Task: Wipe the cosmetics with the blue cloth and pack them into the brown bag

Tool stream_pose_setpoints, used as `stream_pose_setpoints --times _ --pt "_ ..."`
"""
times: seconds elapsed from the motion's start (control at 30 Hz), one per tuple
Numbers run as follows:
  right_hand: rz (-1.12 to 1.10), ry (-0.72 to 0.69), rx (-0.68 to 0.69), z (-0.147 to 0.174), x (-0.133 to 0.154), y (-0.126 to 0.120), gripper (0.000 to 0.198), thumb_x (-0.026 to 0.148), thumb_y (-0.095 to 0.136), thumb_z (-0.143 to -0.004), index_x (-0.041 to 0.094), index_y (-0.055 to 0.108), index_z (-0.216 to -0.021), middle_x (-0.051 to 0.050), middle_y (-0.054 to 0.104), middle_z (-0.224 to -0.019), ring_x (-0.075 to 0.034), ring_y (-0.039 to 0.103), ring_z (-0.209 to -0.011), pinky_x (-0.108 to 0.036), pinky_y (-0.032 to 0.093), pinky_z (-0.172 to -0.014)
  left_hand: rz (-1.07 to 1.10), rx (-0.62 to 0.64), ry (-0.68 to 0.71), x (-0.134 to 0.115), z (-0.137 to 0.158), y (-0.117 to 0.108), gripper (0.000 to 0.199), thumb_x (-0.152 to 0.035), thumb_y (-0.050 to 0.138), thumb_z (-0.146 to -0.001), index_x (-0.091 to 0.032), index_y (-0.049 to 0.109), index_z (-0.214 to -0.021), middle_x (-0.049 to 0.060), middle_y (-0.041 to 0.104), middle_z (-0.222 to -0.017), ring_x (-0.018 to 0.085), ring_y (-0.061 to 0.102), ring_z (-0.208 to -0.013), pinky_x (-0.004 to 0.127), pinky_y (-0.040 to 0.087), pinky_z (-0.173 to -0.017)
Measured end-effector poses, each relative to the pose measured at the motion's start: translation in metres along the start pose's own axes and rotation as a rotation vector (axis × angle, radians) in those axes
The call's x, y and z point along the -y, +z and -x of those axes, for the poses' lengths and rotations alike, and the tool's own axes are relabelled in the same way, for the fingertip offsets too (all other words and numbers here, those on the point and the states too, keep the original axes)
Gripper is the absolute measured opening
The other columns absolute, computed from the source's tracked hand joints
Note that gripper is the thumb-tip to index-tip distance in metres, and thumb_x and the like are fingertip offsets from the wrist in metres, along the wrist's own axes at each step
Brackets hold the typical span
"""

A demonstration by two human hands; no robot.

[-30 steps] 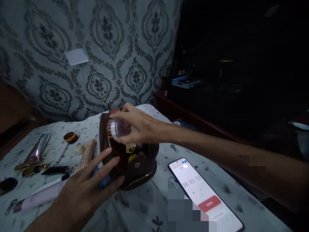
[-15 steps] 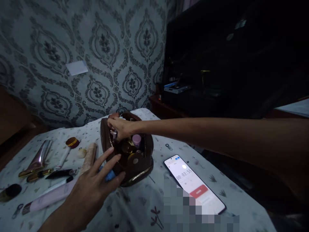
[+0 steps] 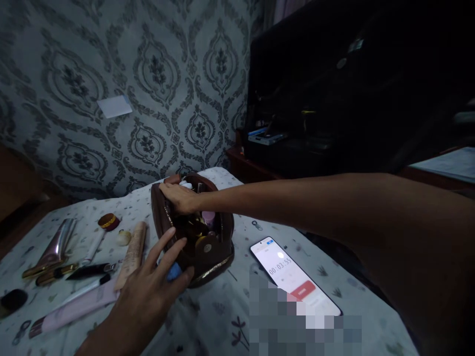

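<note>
A brown zippered makeup bag (image 3: 158,207) stands unzipped on the cloth-covered surface. Inside it I see a lilac cap (image 3: 208,217), some dark gold-toned items (image 3: 196,228) and white pieces (image 3: 185,184) at the back. My right hand (image 3: 181,198) reaches into the bag along its left wall; its fingers are mostly hidden, so what they hold does not show. My left hand (image 3: 150,282) is open, fingers spread against the bag's near left side. A blue item (image 3: 174,271) shows between its fingers and the bag.
Left of the bag lie a beige tube (image 3: 134,249), a pink tube (image 3: 77,306), a shiny tube (image 3: 57,244), a black-tipped item (image 3: 91,271), a dark red-gold round container (image 3: 108,221) and a brush (image 3: 14,300). A phone (image 3: 289,272) showing a timer lies to the right.
My right hand has gone lower into the bag, and the small shiny item near its fingers is now out of sight. My left hand stays by the bag. The view has shifted slightly.
</note>
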State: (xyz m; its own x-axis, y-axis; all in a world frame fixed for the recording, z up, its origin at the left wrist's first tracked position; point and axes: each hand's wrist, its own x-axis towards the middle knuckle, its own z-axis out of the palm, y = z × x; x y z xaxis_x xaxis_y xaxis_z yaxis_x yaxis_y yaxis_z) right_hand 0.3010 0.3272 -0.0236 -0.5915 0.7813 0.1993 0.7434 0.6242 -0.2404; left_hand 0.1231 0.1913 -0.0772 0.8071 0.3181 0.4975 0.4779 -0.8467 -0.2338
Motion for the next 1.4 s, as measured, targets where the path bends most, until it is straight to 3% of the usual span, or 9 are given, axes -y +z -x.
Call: stream_pose_setpoints --times 0.17,0.43,0.67,0.8,0.93,1.17,1.4 --pt "0.201 0.007 -0.004 -0.007 0.001 0.01 0.033 0.001 0.056 -0.083 0.016 0.047 -0.111 -0.015 0.062 -0.12 -0.027 0.056 -0.118 -0.04 0.052 -0.091 -0.021 -0.014 0.003 -0.002 -0.004 -0.001 0.026 -0.014 0.052 -0.088 -0.025 0.069 -0.103 0.014 0.05 -0.141 0.04 0.028 -0.146 0.076 0.02 -0.111" --pt "0.352 -0.057 0.053 -0.011 -0.002 0.007 0.028 0.006 0.049 -0.09 0.009 0.054 -0.118 -0.015 0.061 -0.122 -0.027 0.056 -0.116 -0.041 0.047 -0.096 0.016 -0.04 -0.021 -0.004 -0.005 -0.001 0.026 -0.013 0.052 -0.088 -0.025 0.069 -0.103 0.013 0.052 -0.139 0.038 0.031 -0.144 0.074 0.022 -0.113" --pt "0.415 0.081 0.001 -0.029 -0.002 0.023 0.024 0.011 0.051 -0.089 0.012 0.062 -0.111 -0.016 0.056 -0.129 -0.026 0.052 -0.119 -0.037 0.046 -0.097 0.015 -0.041 -0.037 -0.008 -0.008 -0.002 0.027 -0.012 0.049 -0.085 -0.026 0.069 -0.098 0.012 0.054 -0.134 0.037 0.036 -0.141 0.073 0.022 -0.113" --pt "0.445 0.143 -0.016 -0.035 -0.002 0.027 0.026 0.009 0.046 -0.089 0.007 0.063 -0.109 -0.019 0.06 -0.12 -0.028 0.054 -0.114 -0.041 0.045 -0.094 -0.012 -0.052 -0.08 -0.013 -0.008 0.0 0.034 -0.007 0.041 -0.087 -0.025 0.069 -0.097 0.013 0.054 -0.128 0.033 0.042 -0.135 0.067 0.033 -0.11" --pt "0.492 0.097 -0.016 -0.029 -0.003 0.025 0.029 0.01 0.057 -0.082 0.007 0.063 -0.11 -0.018 0.061 -0.119 -0.029 0.054 -0.112 -0.039 0.045 -0.091 0.007 -0.064 -0.07 -0.013 -0.008 0.002 0.035 -0.01 0.037 -0.09 -0.024 0.068 -0.098 0.012 0.055 -0.121 0.031 0.047 -0.128 0.059 0.045 -0.102" --pt "0.556 0.02 0.006 -0.026 -0.008 0.022 0.034 0.012 0.059 -0.08 0.006 0.062 -0.113 -0.018 0.058 -0.123 -0.03 0.05 -0.115 -0.04 0.042 -0.092 0.001 -0.056 -0.073 -0.011 -0.01 -0.001 0.036 -0.005 0.039 -0.089 -0.024 0.068 -0.099 0.012 0.057 -0.122 0.031 0.048 -0.128 0.069 0.031 -0.11" --pt "0.544 0.01 0.011 -0.033 -0.012 0.026 0.036 0.012 0.055 -0.082 0.006 0.059 -0.118 -0.019 0.056 -0.129 -0.029 0.046 -0.119 -0.04 0.04 -0.097 0.009 -0.055 -0.077 -0.012 -0.01 0.001 0.033 -0.006 0.04 -0.09 -0.022 0.068 -0.097 0.012 0.058 -0.123 0.031 0.049 -0.129 0.071 0.028 -0.111"
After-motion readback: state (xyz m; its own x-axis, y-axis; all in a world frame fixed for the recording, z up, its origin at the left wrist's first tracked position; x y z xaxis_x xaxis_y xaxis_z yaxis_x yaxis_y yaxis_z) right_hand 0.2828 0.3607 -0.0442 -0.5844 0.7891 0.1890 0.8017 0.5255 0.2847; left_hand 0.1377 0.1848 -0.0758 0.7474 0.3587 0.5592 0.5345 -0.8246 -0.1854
